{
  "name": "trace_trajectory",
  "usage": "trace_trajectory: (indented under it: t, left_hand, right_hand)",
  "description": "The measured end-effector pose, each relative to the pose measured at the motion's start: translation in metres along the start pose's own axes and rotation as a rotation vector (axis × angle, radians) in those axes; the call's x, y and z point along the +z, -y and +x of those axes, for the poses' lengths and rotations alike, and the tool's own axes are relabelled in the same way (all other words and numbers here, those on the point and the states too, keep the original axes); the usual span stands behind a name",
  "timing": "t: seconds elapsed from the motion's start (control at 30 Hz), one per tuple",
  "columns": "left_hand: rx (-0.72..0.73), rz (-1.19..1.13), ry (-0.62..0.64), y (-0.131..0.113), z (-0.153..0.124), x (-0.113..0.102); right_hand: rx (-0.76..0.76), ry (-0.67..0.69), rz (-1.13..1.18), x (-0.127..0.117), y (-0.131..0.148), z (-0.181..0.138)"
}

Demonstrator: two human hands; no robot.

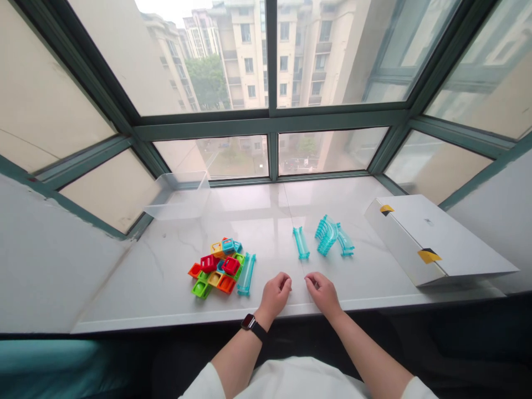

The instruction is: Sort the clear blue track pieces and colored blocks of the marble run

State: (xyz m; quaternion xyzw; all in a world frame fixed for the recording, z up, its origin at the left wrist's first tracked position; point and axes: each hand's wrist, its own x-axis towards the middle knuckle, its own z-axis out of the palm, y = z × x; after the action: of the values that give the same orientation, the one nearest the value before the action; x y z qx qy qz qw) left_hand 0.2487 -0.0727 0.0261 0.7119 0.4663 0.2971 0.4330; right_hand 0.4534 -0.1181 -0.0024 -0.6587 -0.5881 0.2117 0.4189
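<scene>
My left hand (275,295) and my right hand (324,293) rest close together near the front edge of a white marble sill (137,282), fingers loosely curled, holding nothing. To the left of my left hand lies a heap of red, orange, green and yellow translucent square blocks (216,270). A straight turquoise transparent channel piece (246,274) lies beside that heap, nearest my left hand. Another straight channel (301,243) sits above my hands, and curved turquoise track pieces (328,235) lie to its right.
A white cardboard box (432,238) with yellow-and-black tape lies at the right of the sill. A clear plastic container (177,195) stands at the back left. Green-framed windows bound the far side, and a black watch (251,326) circles my left wrist.
</scene>
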Motion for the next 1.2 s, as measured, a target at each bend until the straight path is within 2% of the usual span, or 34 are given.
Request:
trace_trajectory:
  t: [0.2, 0.33, 0.4, 0.47, 0.57, 0.67, 0.73, 0.87, 1.03, 1.1, 1.2]
  left_hand:
    - [-0.048, -0.150, 0.003, 0.006, -0.003, -0.003]
    - [-0.053, -0.253, 0.110, 0.001, -0.011, -0.014]
    - [0.002, -0.194, 0.113, -0.004, -0.020, -0.027]
    - [0.069, -0.054, 0.037, -0.007, -0.031, -0.044]
    - [0.111, 0.168, -0.144, -0.004, -0.047, -0.074]
    - [0.070, 0.402, -0.305, 0.008, -0.059, -0.099]
    - [0.020, 0.557, -0.332, 0.015, -0.064, -0.107]
    - [-0.076, 0.769, -0.263, 0.019, -0.066, -0.104]
    - [-0.157, 0.873, -0.242, 0.019, -0.056, -0.096]
    - [-0.157, 0.879, -0.244, 0.022, -0.051, -0.095]
    - [-0.081, 0.852, -0.294, 0.028, -0.047, -0.096]
  right_hand:
    - [-0.118, 0.120, -0.024, 0.031, 0.024, 0.012]
    - [-0.145, 0.151, -0.042, 0.036, 0.026, 0.015]
    - [-0.148, 0.155, -0.049, 0.035, 0.025, 0.016]
    - [-0.149, 0.160, -0.054, 0.034, 0.024, 0.016]
    - [-0.149, 0.163, -0.055, 0.033, 0.024, 0.016]
    - [-0.151, 0.163, -0.052, 0.034, 0.023, 0.016]
    - [-0.149, 0.158, -0.051, 0.034, 0.023, 0.016]
    - [-0.140, 0.155, -0.054, 0.034, 0.024, 0.016]
    - [-0.130, 0.164, -0.049, 0.032, 0.025, 0.016]
    - [-0.127, 0.163, -0.044, 0.032, 0.025, 0.016]
    - [-0.128, 0.160, -0.037, 0.032, 0.025, 0.016]
